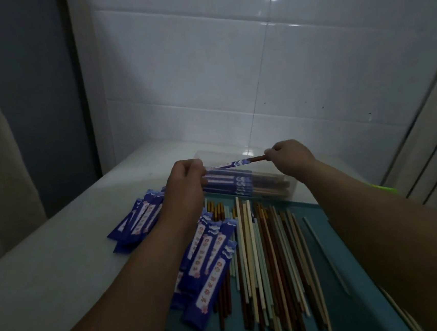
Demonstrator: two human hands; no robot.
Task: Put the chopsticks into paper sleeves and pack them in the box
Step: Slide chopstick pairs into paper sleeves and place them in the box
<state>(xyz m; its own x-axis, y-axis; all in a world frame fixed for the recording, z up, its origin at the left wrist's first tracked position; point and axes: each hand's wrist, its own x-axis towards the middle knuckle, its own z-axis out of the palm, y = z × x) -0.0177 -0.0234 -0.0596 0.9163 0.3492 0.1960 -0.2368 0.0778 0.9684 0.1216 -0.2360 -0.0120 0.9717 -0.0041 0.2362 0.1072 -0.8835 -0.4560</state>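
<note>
One chopstick [258, 158] pinched by right hand [290, 155], sleeve [228, 164] by left hand [184, 179], over box [292, 185]; loose chopsticks [271, 253] near.

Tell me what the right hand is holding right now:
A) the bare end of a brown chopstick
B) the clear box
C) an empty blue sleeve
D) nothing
A: the right hand pinches the bare end of the brown chopstick, which sticks out of the blue sleeve that the left hand grips.
</note>
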